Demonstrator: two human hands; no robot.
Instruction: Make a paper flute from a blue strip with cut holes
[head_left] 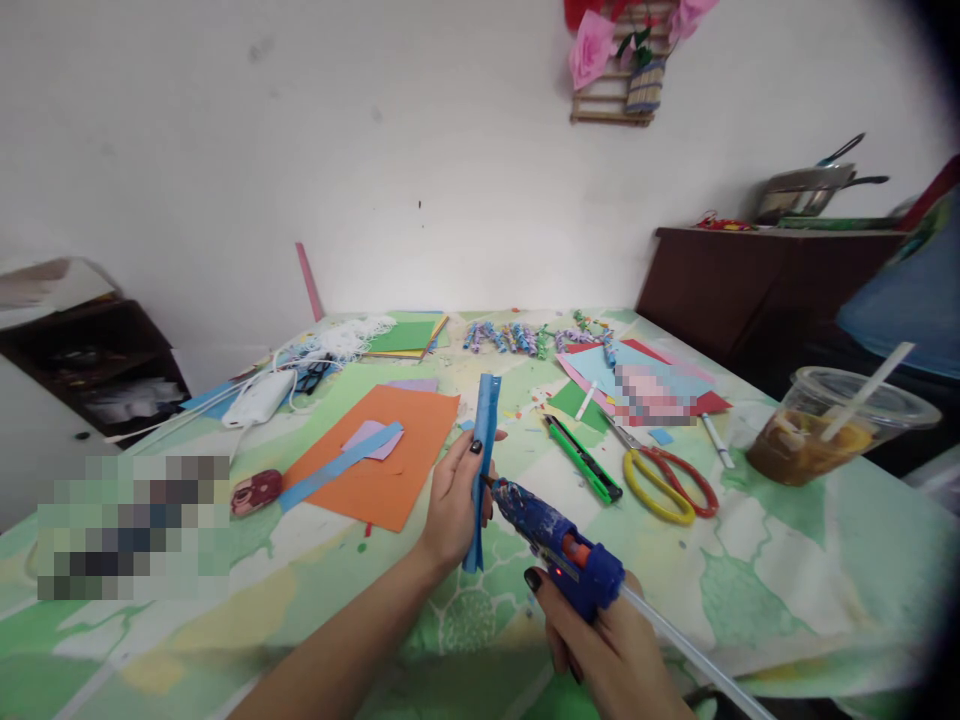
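My left hand is closed around a folded strip of blue paper, held upright above the table. In my right hand is a blue hot glue gun, its small red light lit and a long clear glue stick coming out of the back. The gun's nozzle points left and meets the side of the blue strip, or comes very close to it. Beyond my left hand lies a sheet of orange paper with a flat blue paper strip and a purple piece on top.
Right of my hands lie a green utility knife, scissors with yellow and red handles, and a lidded plastic cup of brown drink. Rolled paper pieces line the back. At left are a white power strip and a dark red object.
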